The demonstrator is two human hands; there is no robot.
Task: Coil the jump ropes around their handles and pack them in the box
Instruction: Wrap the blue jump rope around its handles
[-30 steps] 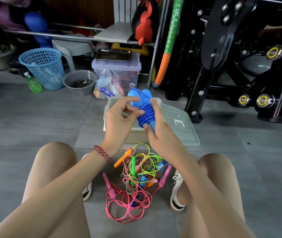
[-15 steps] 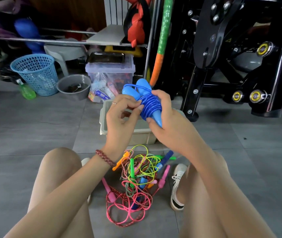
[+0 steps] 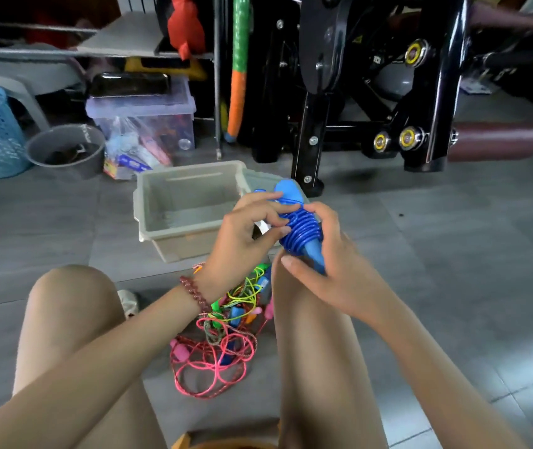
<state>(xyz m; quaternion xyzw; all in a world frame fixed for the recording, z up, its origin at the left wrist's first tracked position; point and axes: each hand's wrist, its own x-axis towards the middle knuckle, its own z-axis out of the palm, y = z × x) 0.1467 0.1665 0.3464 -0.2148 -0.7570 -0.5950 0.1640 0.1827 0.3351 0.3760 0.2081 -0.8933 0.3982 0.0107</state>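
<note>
1. the left hand is out in front, with a red bead bracelet on its wrist. its bent fingers and thumb pinch the blue plastic jump rope wound round its two blue handles, near the top of the coils.
2. the right hand holds the same bundle from the right. its fingers curl round behind the coils, and its thumb lies by the thin near end of a handle.
3. the bundle is up in the air, just right of the open beige plastic box on the floor.
4. a tangled pile of pink, yellow and green ropes lies between the knees.
5. half a second ago the hands held the bundle in front of the box. now they are off to its right, and the inside of the box shows.
</note>
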